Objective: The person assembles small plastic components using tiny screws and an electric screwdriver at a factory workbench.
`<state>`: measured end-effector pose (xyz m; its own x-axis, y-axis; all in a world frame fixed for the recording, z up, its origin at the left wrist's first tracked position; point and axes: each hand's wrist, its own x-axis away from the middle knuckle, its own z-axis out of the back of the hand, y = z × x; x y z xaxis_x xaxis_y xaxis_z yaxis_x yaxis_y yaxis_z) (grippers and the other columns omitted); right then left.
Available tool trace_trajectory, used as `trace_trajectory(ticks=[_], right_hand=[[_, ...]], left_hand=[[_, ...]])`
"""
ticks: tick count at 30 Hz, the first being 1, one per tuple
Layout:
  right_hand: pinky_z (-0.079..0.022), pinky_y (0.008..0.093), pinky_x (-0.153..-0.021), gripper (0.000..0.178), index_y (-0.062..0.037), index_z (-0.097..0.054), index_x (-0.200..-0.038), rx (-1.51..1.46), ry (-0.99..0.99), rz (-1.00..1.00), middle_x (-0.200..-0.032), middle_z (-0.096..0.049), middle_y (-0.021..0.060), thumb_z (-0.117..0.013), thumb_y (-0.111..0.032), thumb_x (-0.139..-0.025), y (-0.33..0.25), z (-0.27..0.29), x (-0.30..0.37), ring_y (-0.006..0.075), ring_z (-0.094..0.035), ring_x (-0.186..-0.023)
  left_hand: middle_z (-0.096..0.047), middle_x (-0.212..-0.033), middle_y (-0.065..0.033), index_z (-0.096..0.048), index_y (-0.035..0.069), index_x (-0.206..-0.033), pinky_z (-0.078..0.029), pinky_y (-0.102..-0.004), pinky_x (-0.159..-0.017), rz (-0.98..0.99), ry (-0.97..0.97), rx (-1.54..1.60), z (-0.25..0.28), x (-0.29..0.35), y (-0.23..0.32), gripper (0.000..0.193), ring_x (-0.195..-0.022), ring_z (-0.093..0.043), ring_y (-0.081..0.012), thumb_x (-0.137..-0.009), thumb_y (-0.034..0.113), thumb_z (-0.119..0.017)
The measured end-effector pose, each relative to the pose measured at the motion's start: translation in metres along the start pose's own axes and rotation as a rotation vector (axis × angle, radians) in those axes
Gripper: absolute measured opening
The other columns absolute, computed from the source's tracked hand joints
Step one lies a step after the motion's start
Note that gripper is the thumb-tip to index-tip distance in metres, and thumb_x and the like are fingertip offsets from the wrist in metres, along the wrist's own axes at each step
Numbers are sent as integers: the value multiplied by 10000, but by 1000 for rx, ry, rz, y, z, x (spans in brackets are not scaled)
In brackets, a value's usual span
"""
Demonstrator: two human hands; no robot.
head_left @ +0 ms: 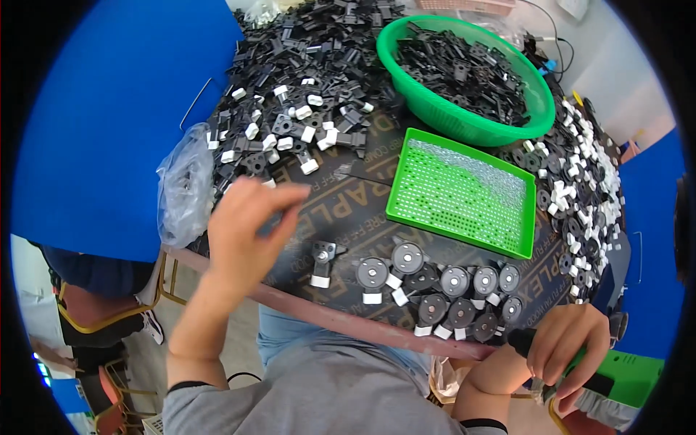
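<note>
My left hand [254,221] is raised over the table's near left part, index finger and thumb apart with nothing seen between them. Just right of it lies a single black bracket [323,254] with a round post and a white end. My right hand [569,344], at the near right edge, is wrapped round a green and black power screwdriver [578,360]; its black tip points left, and the fingers partly hide it. Between my hands lie several round grey wheel assemblies [455,281] with white tabs. Beyond them sits a shallow green tray [462,190] of small silvery parts.
A large green basket [417,101] of black parts stands at the back. Loose black parts [312,54] heap at back left, some white-ended. Black discs and white pieces [573,196] spread along the right. A clear plastic bag [185,188] hangs at the left edge beside a blue panel [116,130].
</note>
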<state>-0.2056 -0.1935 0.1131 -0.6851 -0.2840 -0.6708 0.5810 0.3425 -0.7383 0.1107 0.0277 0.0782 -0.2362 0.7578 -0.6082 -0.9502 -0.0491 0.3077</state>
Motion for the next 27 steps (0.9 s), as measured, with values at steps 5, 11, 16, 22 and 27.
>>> trace_trajectory(ticks=[5, 11, 16, 22, 27], right_hand=[[-520, 310, -478, 244, 77, -653, -907, -65, 49, 3, -675, -628, 158, -830, 7, -754, 11, 7, -6, 261, -620, -549], [-603, 375, -517, 334, 51, -590, -931, -17, 89, -27, -668, -655, 207, -849, -18, -731, 4, 18, 8, 285, -683, -568], [-607, 379, -577, 324, 64, -611, -971, -54, 40, -34, -706, -650, 182, -841, -15, -756, 1, 23, 9, 282, -663, -588], [-604, 384, -568, 323, 63, -609, -977, -19, 109, -51, -700, -648, 180, -837, -9, -759, 3, 22, 12, 281, -660, -584], [-610, 391, -560, 308, 56, -608, -955, -45, 106, -69, -688, -656, 186, -835, -9, -757, 8, 25, 12, 282, -673, -573]], left_hand=[[-638, -927, -56, -745, 76, -1011, -485, -375, -780, 72, -124, 7, -8, 81, -19, 331, -890, -597, -268, -689, 21, -796], [-637, -1079, -95, -677, 56, -1169, -481, -382, -896, 361, -279, 232, 10, 75, -14, 511, -1030, -578, -305, -692, 124, -848], [-609, -1219, -114, -665, 64, -1194, -481, -364, -917, 422, -259, 249, -1, 77, -28, 570, -1075, -588, -303, -667, 137, -870], [-573, -1187, -111, -680, 53, -1194, -494, -332, -853, 429, -212, 294, 3, 77, -21, 566, -1010, -598, -250, -660, 86, -863], [-525, -1044, -90, -685, 54, -1178, -502, -316, -781, 380, -160, 362, -5, 72, -6, 512, -930, -577, -219, -703, 114, -868]])
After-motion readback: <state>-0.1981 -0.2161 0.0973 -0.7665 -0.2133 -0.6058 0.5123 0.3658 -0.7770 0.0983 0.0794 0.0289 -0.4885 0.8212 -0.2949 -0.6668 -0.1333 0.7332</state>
